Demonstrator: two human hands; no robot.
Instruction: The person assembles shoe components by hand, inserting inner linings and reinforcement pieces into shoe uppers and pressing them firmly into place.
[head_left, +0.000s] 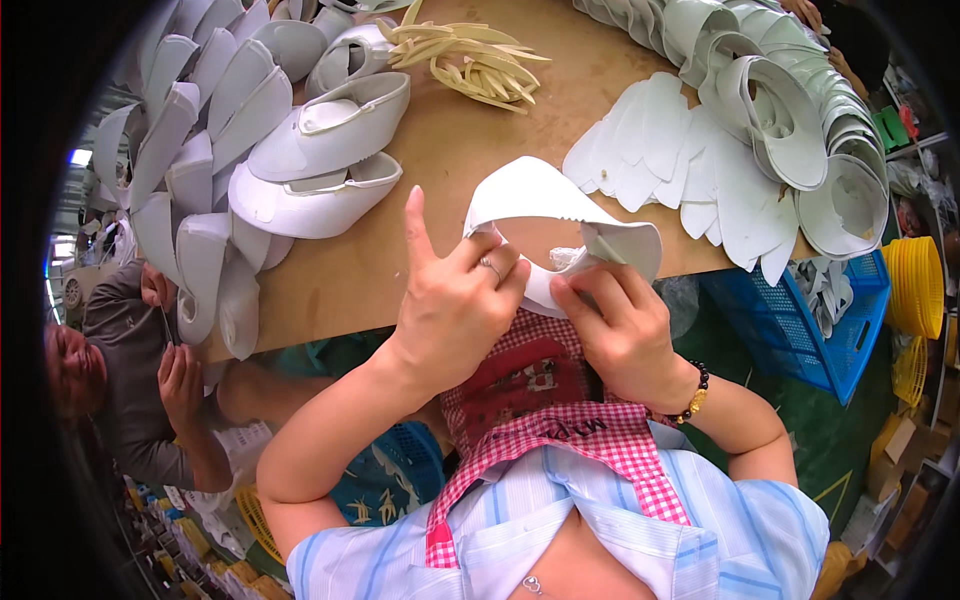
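A white shoe upper (525, 190) is held up in front of me, its opening facing me, above the table's near edge. My left hand (450, 305) pinches the upper's left rim with thumb and fingers; its index finger points upward and a ring sits on one finger. On the opposite side my right hand (625, 330) grips the right rim, thumb and fingertips pressed together at the edge. A small piece of clear crinkled material (565, 258) shows inside the opening. The fingertips partly hide the lower rim.
Stacked white uppers (330, 130) cover the table's left; others (765, 120) are nested at right beside flat white pieces (640, 145). Cream strips (470, 60) lie at the back. A blue crate (800, 330) stands below right. A co-worker (140, 370) sits at left.
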